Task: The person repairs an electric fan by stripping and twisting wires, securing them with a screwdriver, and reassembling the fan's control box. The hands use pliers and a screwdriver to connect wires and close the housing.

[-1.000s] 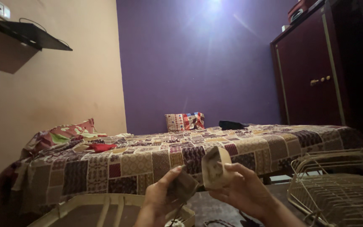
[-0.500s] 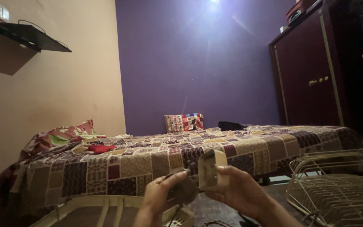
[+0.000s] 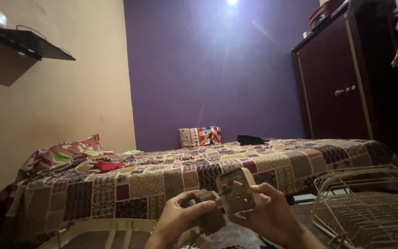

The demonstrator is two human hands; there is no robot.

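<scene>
Both hands grasp the work low before the bed (image 3: pixel 199 175): right hand (image 3: pixel 268 216) fingers hold a beige square housing (image 3: pixel 237 191), left hand (image 3: pixel 180 221) fingers clench its dark part (image 3: pixel 206 203), the two pieces joined, not yet parted

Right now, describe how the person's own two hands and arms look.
Both are bare: the left hand and the right hand show no gloves, rings or watch, and no sleeve reaches the visible wrists. Dim light hides finer detail, and only the start of each forearm shows.

Head view, low, facing bed (image 3: pixel 208 170)
</scene>
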